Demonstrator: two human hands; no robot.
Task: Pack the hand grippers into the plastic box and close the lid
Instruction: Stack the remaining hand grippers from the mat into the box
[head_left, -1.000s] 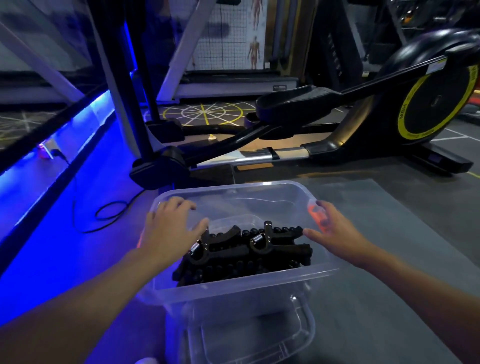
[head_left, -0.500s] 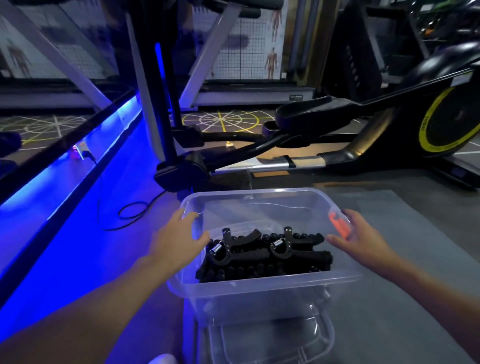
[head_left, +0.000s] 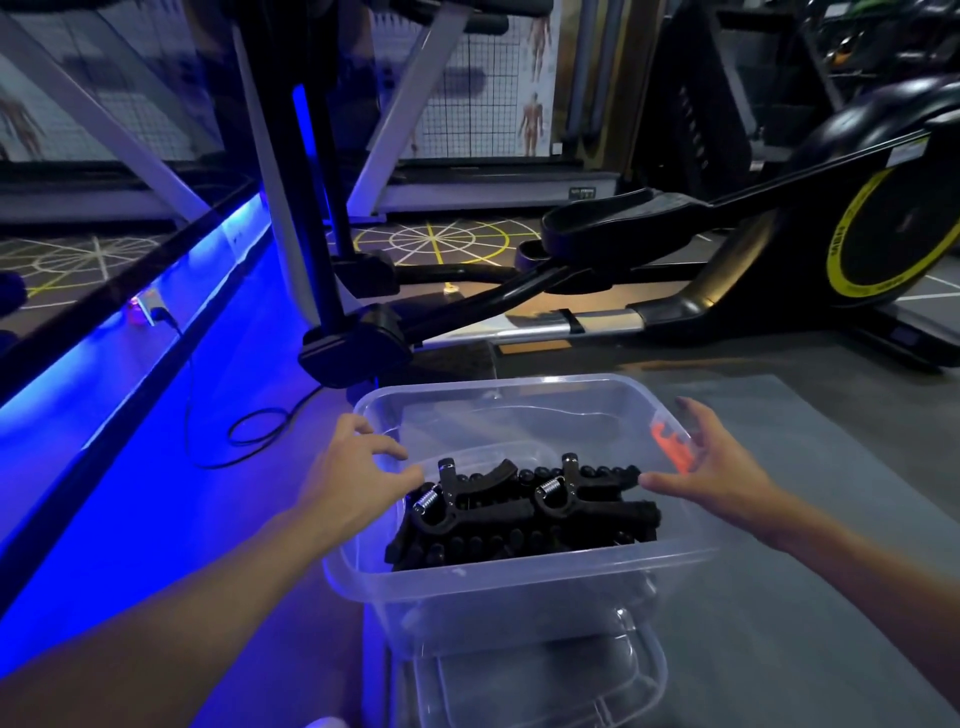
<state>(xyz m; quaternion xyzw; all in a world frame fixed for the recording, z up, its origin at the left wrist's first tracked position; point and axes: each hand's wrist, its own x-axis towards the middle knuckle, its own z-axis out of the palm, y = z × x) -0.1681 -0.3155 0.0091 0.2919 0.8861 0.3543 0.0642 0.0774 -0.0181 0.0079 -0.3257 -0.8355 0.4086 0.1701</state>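
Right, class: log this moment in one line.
hand grippers: in plastic box | lid: off | left hand: open by rim | right hand: open by rim

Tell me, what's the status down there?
Open, over clear plastic box: left hand, right hand. Packed inside: black spring hand grippers. Off: transparent lid, lying at box's near side. Nothing blocking.

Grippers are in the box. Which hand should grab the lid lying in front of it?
Right, marginally. The right hand hovers open and empty beside the box, and the lid lies slightly toward that side. The left hand, over the box's left rim, could steady it.
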